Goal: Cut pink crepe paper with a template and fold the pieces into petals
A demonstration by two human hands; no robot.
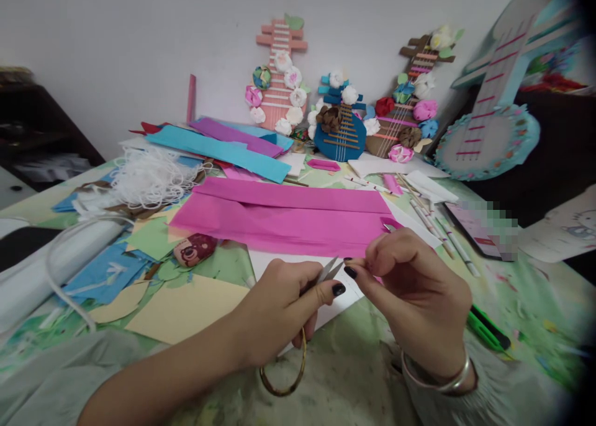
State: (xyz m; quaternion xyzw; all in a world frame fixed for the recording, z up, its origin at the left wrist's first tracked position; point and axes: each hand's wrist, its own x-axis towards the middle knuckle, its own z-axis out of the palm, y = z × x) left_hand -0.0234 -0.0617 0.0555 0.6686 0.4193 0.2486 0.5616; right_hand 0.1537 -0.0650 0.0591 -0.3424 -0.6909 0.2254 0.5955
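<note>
My left hand (291, 302) is closed around a pair of scissors. Their slightly parted blades (329, 271) point toward my right hand, and a gold handle loop (302, 361) hangs below my palm. My right hand (414, 295) is pinched, thumb against fingers, close to the blade tips; what it grips is too small or hidden to make out. A pointed metal tip (388, 228) pokes out behind its knuckles. Beyond both hands lie folded magenta paper strips (288, 224), partly over a white sheet (339, 299).
White string (151, 176) is heaped at left, near blue and purple paper strips (218, 149). A green utility knife (487, 326), a phone (477, 227) and thin sticks (433, 224) lie right. Flower-decorated cardboard instruments (342, 134) lean on the wall. A brown pouch (193, 250) sits left.
</note>
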